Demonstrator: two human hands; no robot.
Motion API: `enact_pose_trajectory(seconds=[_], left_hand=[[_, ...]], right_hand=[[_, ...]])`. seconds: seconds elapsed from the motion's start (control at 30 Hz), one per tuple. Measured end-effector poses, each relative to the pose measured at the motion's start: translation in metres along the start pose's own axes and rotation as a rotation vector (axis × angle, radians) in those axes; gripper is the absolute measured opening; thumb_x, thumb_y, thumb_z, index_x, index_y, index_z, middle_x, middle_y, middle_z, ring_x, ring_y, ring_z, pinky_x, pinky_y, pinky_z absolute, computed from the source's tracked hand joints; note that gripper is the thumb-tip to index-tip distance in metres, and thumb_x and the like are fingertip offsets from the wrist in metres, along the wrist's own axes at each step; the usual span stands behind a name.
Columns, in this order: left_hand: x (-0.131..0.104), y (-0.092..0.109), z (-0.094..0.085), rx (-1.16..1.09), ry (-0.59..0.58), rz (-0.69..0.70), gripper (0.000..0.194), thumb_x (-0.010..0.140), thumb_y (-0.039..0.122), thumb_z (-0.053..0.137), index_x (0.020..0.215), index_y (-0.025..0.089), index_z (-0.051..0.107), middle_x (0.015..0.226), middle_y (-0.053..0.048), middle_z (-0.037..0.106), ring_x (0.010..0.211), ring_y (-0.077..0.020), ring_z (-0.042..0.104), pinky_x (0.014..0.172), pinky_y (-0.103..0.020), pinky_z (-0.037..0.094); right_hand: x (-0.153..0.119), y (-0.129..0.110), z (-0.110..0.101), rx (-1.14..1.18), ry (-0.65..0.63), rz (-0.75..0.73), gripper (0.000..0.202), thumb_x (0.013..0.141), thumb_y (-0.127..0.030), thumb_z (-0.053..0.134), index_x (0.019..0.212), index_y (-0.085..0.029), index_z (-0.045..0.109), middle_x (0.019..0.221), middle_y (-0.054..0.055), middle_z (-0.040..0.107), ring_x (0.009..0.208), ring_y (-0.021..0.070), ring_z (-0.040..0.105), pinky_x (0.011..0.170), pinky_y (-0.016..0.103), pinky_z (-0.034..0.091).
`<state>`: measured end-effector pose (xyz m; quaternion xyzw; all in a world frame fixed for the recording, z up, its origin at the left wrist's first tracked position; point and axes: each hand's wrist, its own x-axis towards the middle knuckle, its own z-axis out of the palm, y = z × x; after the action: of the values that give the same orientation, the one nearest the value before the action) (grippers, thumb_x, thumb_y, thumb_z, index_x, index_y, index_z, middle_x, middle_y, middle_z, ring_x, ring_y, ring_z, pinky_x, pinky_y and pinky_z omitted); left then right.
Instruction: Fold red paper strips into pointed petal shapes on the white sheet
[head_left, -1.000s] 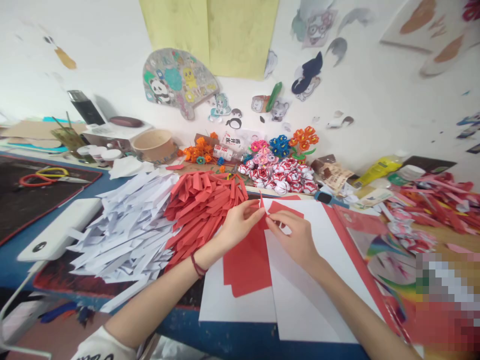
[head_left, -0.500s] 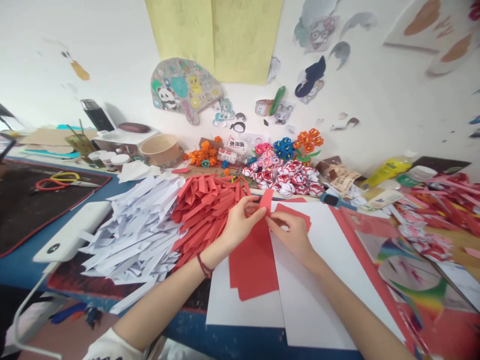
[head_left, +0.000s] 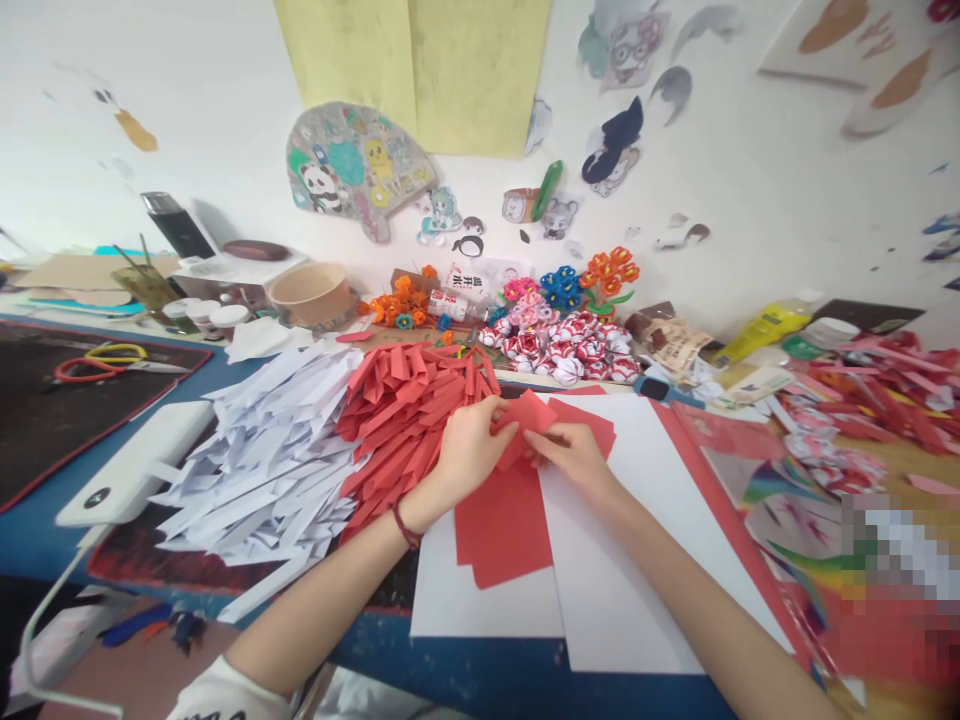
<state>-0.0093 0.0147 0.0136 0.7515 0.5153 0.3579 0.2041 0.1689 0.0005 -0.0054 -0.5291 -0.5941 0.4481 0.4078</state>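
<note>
Between my two hands is a small piece of red paper (head_left: pixel 529 412), raised a little above the table. My left hand (head_left: pixel 474 440) pinches its left side with thumb and fingers. From the right, my right hand (head_left: pixel 574 452) grips its lower edge, fingertips partly hidden. Under the hands lie red paper sheets (head_left: pixel 506 530) on top of white sheets (head_left: pixel 630 590). Just left of my left hand is a heap of folded red paper strips (head_left: pixel 405 410), and beside that a heap of folded white paper strips (head_left: pixel 262 460).
A white power bank (head_left: pixel 135 465) with a cable lies at the left, near scissors (head_left: pixel 124 365). Along the wall stand a round tub (head_left: pixel 311 295), colourful handmade flowers (head_left: pixel 562 290) and red-and-white paper flowers (head_left: pixel 585 345). Red and pink strips (head_left: pixel 892 400) pile up at the right.
The red paper, upright and narrow before, now lies flatter and wider between my fingers. My hands have turned slightly around it, and the whole view has shifted a little.
</note>
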Motion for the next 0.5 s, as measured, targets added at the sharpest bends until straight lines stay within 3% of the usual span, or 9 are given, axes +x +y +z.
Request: enact_pose_trajectory(seconds=[0.13,0.33,0.4,0.5], left_hand=[[-0.004,0.006,-0.004,0.251,0.040,0.199,0.019,0.089,0.021,0.055,0.108,0.020,0.059,0.101,-0.004,0.068,0.092,-0.0187,0.063,0.076,-0.029,0.046],[-0.007,0.012,-0.013,0.746,0.044,0.698,0.028,0.098,0.015,0.035,0.121,0.010,0.051,0.085,-0.006,0.062,0.078,-0.0189,0.058,0.068,-0.033,0.040],[-0.008,0.012,-0.013,0.814,0.059,0.763,0.033,0.097,0.010,0.032,0.127,0.005,0.044,0.084,-0.007,0.061,0.075,-0.0182,0.057,0.066,-0.033,0.039],[-0.009,0.011,-0.013,0.848,0.044,0.746,0.039,0.096,0.006,0.029,0.135,0.002,0.035,0.084,-0.007,0.059,0.075,-0.0175,0.057,0.065,-0.033,0.040]], right_hand=[[-0.001,0.000,0.006,0.091,-0.077,0.039,0.045,0.076,-0.057,0.066,0.062,-0.014,0.070,0.058,0.008,0.068,0.050,0.0164,0.059,0.051,0.029,0.045],[-0.002,-0.005,0.004,0.367,-0.008,0.047,0.040,0.078,-0.052,0.066,0.064,-0.015,0.069,0.061,0.006,0.065,0.052,0.0145,0.057,0.050,0.028,0.042],[-0.002,-0.005,0.002,0.421,0.019,0.046,0.038,0.076,-0.052,0.068,0.067,-0.015,0.068,0.060,0.005,0.063,0.052,0.0142,0.056,0.050,0.029,0.042],[-0.003,-0.006,0.001,0.392,0.067,0.053,0.039,0.076,-0.052,0.067,0.063,-0.016,0.064,0.055,0.002,0.057,0.051,0.0128,0.052,0.050,0.028,0.040]])
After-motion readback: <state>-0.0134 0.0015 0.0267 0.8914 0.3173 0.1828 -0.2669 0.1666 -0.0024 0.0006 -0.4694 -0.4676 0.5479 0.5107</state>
